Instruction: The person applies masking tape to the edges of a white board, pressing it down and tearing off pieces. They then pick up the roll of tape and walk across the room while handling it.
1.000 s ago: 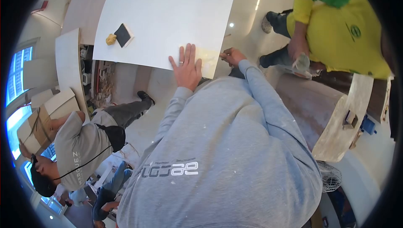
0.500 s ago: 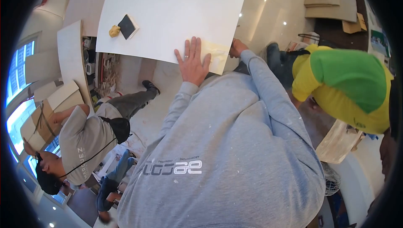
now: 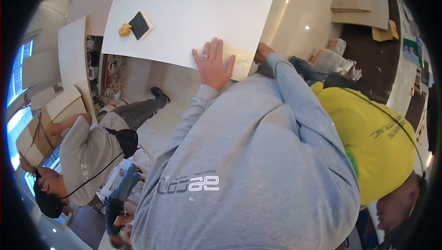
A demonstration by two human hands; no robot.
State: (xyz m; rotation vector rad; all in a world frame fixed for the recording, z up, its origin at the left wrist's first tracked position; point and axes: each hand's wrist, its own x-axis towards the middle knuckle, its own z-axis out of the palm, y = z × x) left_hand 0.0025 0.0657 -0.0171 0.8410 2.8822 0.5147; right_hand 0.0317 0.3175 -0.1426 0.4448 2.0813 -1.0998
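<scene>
A large white board [image 3: 184, 15] lies flat in front of me. On its near edge, my left hand [image 3: 213, 65] rests palm down with its fingers spread; a ring shows on one finger. Beside the thumb, a pale yellow sheet or patch [image 3: 241, 62] covers the board's near right corner. My right hand [image 3: 263, 53] is closed at the right side edge of the board, close to that corner. Its fingertips are mostly hidden, so what they grip cannot be made out. Farther left on the board are a dark-faced block [image 3: 140, 25] and a crumpled yellowish lump [image 3: 125, 30].
At right, a person in a yellow-and-green shirt [image 3: 368, 135] bends close to my arm. At left, another person in a grey shirt [image 3: 99, 158] holds a cardboard box [image 3: 39, 132]. Upright panels [image 3: 73, 56] stand behind. Flat boards [image 3: 363, 8] and bags [image 3: 329, 61] lie at right.
The person in yellow and green has turned and moved in closer behind my right arm, uncovering bags on the floor. My hands stay nearly in place on the board.
</scene>
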